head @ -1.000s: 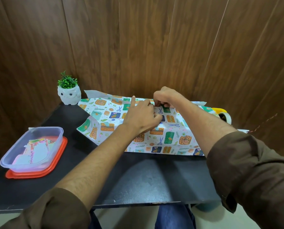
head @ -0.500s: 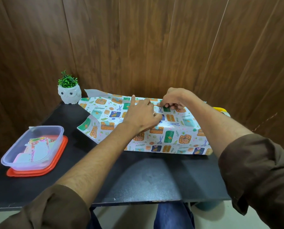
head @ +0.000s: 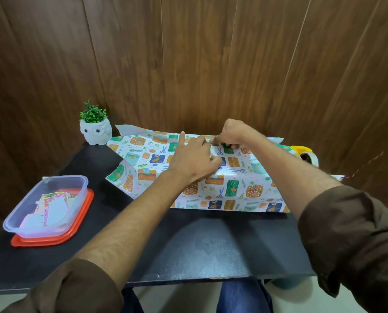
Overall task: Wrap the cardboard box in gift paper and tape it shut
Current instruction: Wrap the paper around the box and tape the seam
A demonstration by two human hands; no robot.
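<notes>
— Well, where's the gift paper point(head: 233, 188)?
— Spread on the worktop point(head: 199, 245), just right of the owl planter point(head: 95, 132). Left hand point(head: 194, 160) presses down on it, forefinger straight; right hand point(head: 232, 134) pinches its far edge, fingers curled.

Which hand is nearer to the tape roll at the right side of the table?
Right. The right hand touches the gift paper left of the tape roll, apart from it; the left hand presses the paper further left.
</notes>
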